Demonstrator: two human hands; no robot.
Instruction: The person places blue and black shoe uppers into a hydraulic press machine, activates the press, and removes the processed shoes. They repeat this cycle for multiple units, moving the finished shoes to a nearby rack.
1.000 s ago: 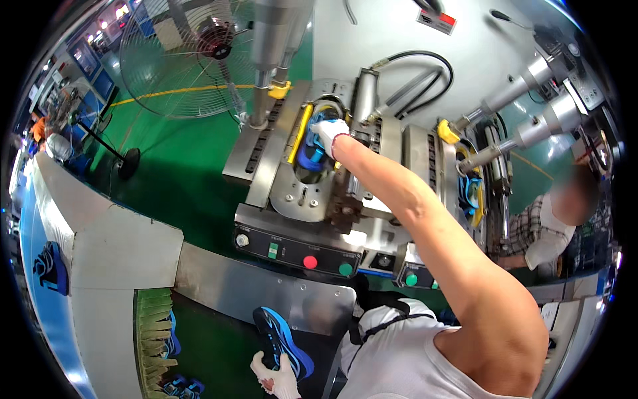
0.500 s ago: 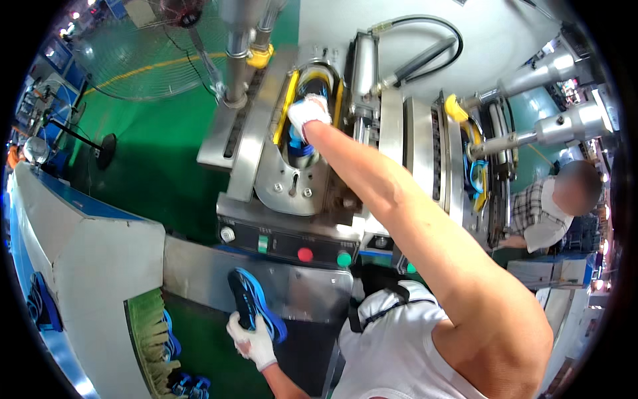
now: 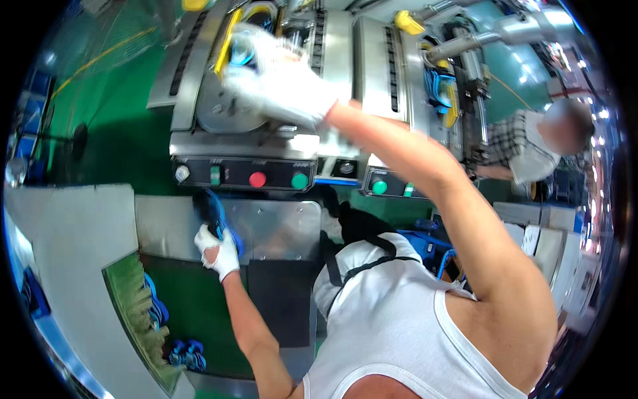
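Observation:
My left hand [image 3: 221, 256], in a white glove, is closed around one end of a black shoe with a blue sole edge [image 3: 211, 211]. That shoe lies along the metal ledge [image 3: 282, 229] below the machine's control panel. My right hand [image 3: 286, 83], also gloved, is over the front of the press machine, smeared by motion. Its fingers cannot be made out, nor whether they hold anything. A blue shoe part [image 3: 243, 52] shows beside it, between the yellow side pads [image 3: 228, 43] of the press.
The control panel [image 3: 236, 174] has red and green buttons. A second press [image 3: 442, 86] holding a blue shoe stands to the right, with a co-worker [image 3: 525, 143] beyond. At left, a grey-white housing [image 3: 73, 246] has a bristle-fringed opening [image 3: 143, 312]; several blue shoes [image 3: 188, 356] lie inside.
The whole view has shifted, so the machine sits higher in the picture. My right hand has come back from the shoe in the press toward me. My left hand still grips its shoe.

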